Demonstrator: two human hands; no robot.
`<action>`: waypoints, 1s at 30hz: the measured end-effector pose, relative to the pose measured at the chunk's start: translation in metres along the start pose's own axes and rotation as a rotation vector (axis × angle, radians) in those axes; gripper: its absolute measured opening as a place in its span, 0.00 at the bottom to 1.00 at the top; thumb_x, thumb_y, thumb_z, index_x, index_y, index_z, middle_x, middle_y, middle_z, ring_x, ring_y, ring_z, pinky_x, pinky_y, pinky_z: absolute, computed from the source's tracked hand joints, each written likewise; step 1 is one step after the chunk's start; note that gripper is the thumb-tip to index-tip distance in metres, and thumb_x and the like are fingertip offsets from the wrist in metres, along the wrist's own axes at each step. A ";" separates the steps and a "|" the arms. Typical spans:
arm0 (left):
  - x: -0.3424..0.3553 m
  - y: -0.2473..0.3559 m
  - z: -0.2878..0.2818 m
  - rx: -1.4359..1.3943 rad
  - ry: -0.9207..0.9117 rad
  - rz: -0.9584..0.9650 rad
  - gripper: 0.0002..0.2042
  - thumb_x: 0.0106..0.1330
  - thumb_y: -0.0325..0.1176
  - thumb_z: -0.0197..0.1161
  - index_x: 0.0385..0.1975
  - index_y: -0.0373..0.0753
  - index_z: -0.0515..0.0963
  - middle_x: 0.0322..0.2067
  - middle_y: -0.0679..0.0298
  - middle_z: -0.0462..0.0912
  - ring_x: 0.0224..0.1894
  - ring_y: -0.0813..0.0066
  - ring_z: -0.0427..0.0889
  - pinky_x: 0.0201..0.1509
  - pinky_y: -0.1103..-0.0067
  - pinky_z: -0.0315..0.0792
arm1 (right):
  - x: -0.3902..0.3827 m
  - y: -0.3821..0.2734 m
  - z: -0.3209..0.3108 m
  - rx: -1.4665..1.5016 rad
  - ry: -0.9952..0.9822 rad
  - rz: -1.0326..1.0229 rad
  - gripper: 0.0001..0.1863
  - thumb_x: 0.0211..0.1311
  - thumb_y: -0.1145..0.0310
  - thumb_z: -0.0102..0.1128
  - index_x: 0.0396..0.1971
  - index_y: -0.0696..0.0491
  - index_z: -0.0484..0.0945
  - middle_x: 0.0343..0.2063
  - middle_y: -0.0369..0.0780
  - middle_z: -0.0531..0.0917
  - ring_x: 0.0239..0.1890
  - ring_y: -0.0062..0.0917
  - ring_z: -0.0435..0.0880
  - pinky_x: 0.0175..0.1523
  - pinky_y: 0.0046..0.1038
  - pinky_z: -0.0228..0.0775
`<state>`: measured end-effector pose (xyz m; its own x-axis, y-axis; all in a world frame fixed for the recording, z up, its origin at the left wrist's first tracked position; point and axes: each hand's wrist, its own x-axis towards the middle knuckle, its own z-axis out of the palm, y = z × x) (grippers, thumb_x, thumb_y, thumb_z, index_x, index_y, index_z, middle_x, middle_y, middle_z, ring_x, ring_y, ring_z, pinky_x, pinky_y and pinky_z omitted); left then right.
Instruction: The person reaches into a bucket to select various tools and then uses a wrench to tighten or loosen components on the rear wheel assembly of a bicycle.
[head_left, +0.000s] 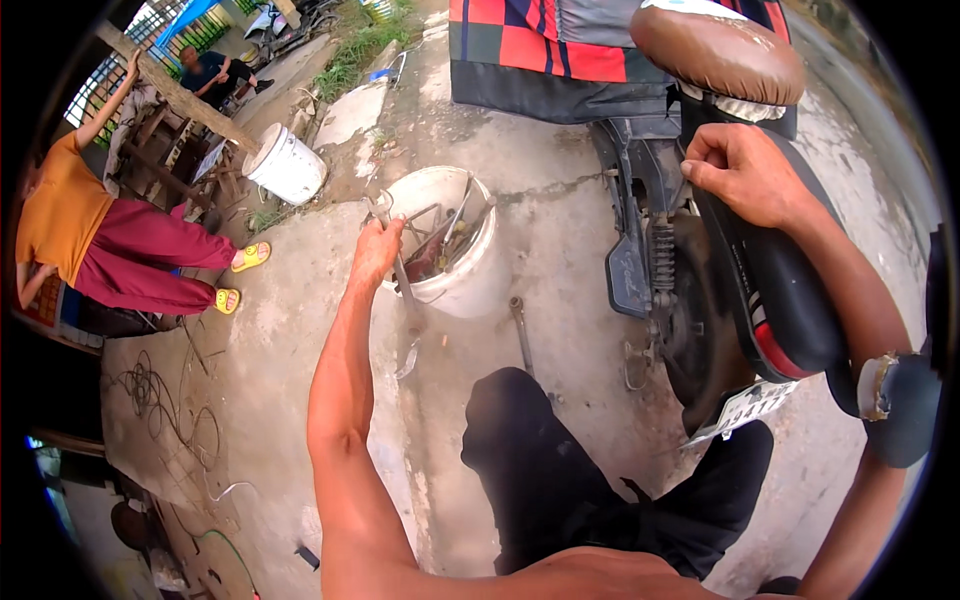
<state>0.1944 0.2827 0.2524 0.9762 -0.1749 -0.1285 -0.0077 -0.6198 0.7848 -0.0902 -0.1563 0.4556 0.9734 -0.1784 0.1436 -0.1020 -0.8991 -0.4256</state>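
My left hand (pixel 380 243) is closed on a metal tool (pixel 402 277) at the left rim of a white bucket (pixel 455 295), which holds assorted metal tools. A long wrench (pixel 520 330) lies on the concrete below it. My right hand (pixel 740 175) rests with curled fingers on the black rear seat (pixel 785 275) of a scooter; what is under the fingertips, if anything, is hidden. The scooter's brown padded seat piece (pixel 715 50), rear shock absorber (pixel 662 260), wheel (pixel 690 330) and plate (pixel 745 405) show at the right.
A person (pixel 70 220) in orange stands at the left, another person (pixel 210 80) sits farther back. Around them are a wooden post (pixel 180 100), a lidded white bucket (pixel 285 165), tangled cables (pixel 160 400) and clutter. A red checked cover (pixel 560 55) hangs at the top.
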 end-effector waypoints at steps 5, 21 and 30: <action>-0.051 -0.046 0.026 0.166 0.065 0.137 0.20 0.72 0.48 0.62 0.32 0.33 0.79 0.22 0.62 0.79 0.28 0.68 0.80 0.36 0.68 0.75 | -0.014 -0.010 -0.027 -0.129 0.023 0.039 0.13 0.61 0.61 0.65 0.29 0.58 0.81 0.19 0.38 0.79 0.23 0.24 0.76 0.33 0.32 0.68; -0.075 -0.022 0.056 0.531 0.206 0.745 0.18 0.61 0.34 0.71 0.49 0.38 0.79 0.45 0.56 0.81 0.54 0.53 0.79 0.60 0.61 0.69 | 0.004 0.001 0.006 -0.009 -0.009 0.066 0.11 0.66 0.66 0.64 0.30 0.59 0.78 0.20 0.31 0.73 0.25 0.13 0.67 0.31 0.26 0.61; -0.026 -0.053 -0.031 0.629 -0.036 0.113 0.17 0.60 0.31 0.67 0.49 0.38 0.85 0.40 0.50 0.89 0.47 0.54 0.87 0.53 0.64 0.77 | 0.005 -0.001 0.011 0.085 -0.018 0.059 0.10 0.67 0.68 0.64 0.30 0.58 0.78 0.20 0.29 0.71 0.25 0.12 0.66 0.31 0.24 0.60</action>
<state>0.1761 0.3439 0.2335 0.9540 -0.2845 -0.0947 -0.2469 -0.9245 0.2906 -0.0832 -0.1519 0.4465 0.9697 -0.2228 0.1005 -0.1427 -0.8499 -0.5073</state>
